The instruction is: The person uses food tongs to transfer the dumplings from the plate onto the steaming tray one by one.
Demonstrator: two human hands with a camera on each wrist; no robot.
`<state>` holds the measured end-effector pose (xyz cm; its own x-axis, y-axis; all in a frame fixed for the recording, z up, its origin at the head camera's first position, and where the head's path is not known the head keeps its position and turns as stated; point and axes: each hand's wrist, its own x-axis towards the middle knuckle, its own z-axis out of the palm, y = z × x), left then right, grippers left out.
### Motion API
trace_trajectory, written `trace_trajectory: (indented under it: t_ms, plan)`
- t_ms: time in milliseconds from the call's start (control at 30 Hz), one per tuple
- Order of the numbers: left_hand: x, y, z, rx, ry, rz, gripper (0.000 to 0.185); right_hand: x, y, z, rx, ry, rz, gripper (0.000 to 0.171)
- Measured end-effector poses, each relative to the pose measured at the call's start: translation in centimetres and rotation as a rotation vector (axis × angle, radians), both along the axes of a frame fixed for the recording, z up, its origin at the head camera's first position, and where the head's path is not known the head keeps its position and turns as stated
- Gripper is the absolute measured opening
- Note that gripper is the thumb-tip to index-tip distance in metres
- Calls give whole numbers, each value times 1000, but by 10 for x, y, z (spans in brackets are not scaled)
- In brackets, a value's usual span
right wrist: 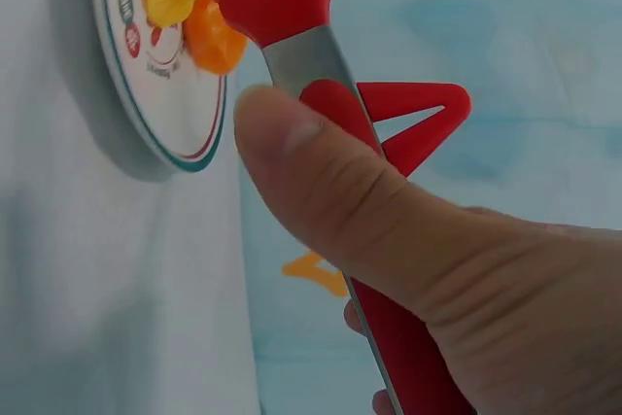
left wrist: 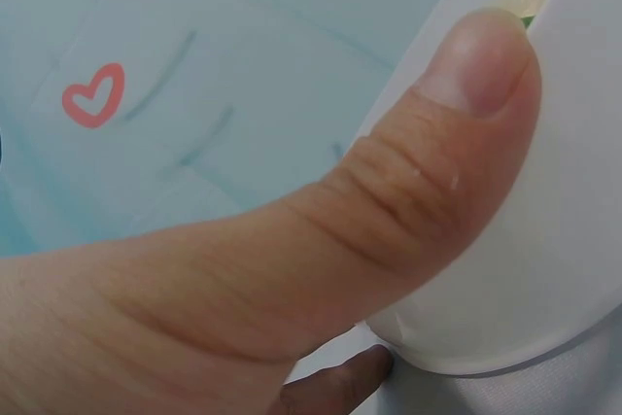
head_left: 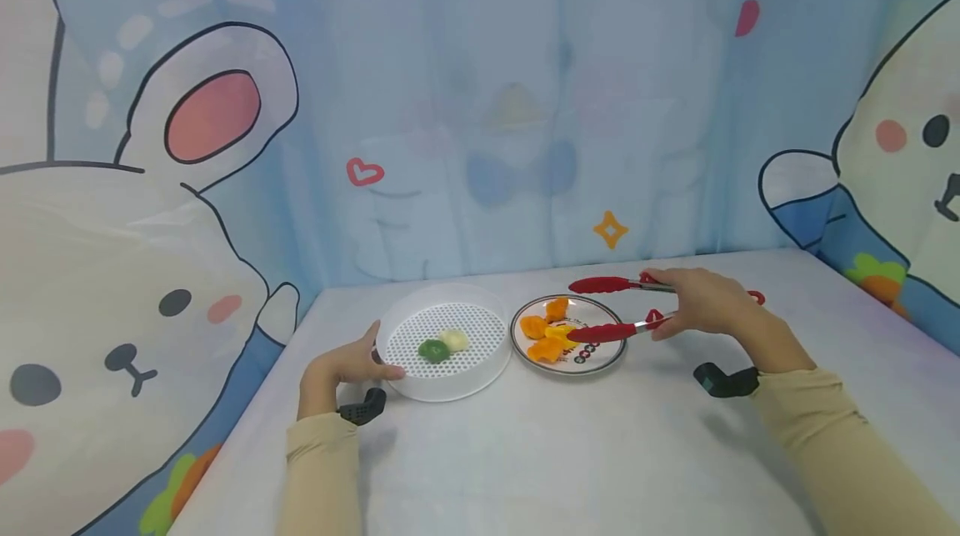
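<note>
My left hand (head_left: 341, 365) grips the left side of a round white strainer (head_left: 450, 388), its thumb (left wrist: 466, 133) lying against the wall near the rim. On the perforated bottom are a green piece (head_left: 434, 351) and a pale yellow piece (head_left: 454, 340). My right hand (head_left: 705, 303) holds red-tipped metal tongs (head_left: 609, 333), whose arms stand spread apart. The lower tip is over a patterned plate (head_left: 600, 359), close to a yellow piece (head_left: 560, 334); the upper tip is past the plate's far rim. Several orange pieces (head_left: 545, 350) lie on the plate. Nothing is between the tips.
Strainer and plate stand side by side on a white-covered table (head_left: 525, 453). Behind the table hangs a blue curtain (head_left: 465, 102) with cartoon prints. Each wrist carries a small black camera, such as the right one (head_left: 726, 380).
</note>
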<state>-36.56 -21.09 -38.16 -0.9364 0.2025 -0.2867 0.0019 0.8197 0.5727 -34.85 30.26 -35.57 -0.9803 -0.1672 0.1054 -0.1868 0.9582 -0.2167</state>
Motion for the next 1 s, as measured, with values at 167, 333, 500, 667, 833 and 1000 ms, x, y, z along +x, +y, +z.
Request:
trace_trajectory:
  t_ms: [167, 333, 500, 667, 833, 1000]
  plan:
    - [-1, 0, -1, 8, -1, -5, 122, -3, 0, -7, 39, -11, 6, 105]
    - [-1, -1, 0, 18, -1, -14, 121, -7, -2, -15, 47, -43, 18, 105]
    - [2, 0, 4, 13, -5, -20, 130, -11, -4, -22, 45, -65, 12, 104]
    - [1, -1, 5, 43, -15, -17, 132, -11, -8, -25, 14, -79, 10, 98]
    - [-2, -3, 1, 46, -17, -15, 128, -11, -9, -27, 5, -64, 13, 92]
    - [-1, -2, -1, 27, -29, 2, 125, -11, -6, -32, 11, -25, -16, 88]
